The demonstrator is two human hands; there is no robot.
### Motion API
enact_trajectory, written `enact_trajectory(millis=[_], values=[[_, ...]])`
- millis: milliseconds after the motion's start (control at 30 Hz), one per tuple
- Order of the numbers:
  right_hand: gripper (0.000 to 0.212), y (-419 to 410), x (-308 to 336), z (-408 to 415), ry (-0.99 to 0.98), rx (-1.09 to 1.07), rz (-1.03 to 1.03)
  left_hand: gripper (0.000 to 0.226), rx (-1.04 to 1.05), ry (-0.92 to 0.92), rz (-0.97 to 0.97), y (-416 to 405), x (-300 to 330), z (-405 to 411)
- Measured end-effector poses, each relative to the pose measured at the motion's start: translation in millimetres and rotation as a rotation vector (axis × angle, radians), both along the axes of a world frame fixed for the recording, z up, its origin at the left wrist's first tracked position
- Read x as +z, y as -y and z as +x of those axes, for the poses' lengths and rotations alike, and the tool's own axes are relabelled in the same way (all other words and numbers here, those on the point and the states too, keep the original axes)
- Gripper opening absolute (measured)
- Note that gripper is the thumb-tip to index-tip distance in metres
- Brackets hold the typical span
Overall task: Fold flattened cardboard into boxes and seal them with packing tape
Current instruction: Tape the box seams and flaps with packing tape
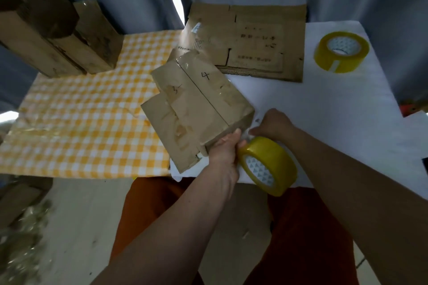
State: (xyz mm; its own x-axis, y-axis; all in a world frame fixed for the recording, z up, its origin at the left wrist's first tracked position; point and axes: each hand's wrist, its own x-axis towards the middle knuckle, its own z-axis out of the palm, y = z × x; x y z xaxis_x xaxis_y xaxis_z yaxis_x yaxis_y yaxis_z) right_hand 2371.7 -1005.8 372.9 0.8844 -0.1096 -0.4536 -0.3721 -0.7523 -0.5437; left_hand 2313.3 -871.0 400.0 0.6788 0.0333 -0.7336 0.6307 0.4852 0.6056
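Head view: your left hand [225, 146] grips the near corner of the folded box [199, 109] and touches the tape roll [267, 165]. Your right hand [273, 124] pinches something at that corner, probably the tape end. The box sits mid-table; likely light, stiff; contents unseen. Hold by edges; glossy tape looks slippery.

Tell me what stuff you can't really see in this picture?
All in the head view:
- Near end of the cardboard box: hidden behind the left hand.
- Tape strip from the near tape roll: clear and blurred, so its end cannot be traced.
- Right hand fingertips: turned away, so what they pinch is unclear.
- Print on the flattened cardboard: too blurry to read.
- Brown pile at the left edge: blurred, cut off.
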Motion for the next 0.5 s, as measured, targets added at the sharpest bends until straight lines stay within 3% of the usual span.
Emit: enact_trajectory(millis=[67, 233, 500], values=[[0.028, 3, -2, 0, 0.015, -0.08, 0.113, 0.022, -0.008, 0.002, -0.007, -3, -3, 1], [0.029, 22, 6, -18, 0.188, -0.396, 0.507, 0.024, -0.05, 0.068, -0.044, -8, -8, -3], [0.017, 12, 50, -52, 0.41, 0.042, 0.498, 0.023, -0.065, 0.053, -0.03, -12, -6, -8]])
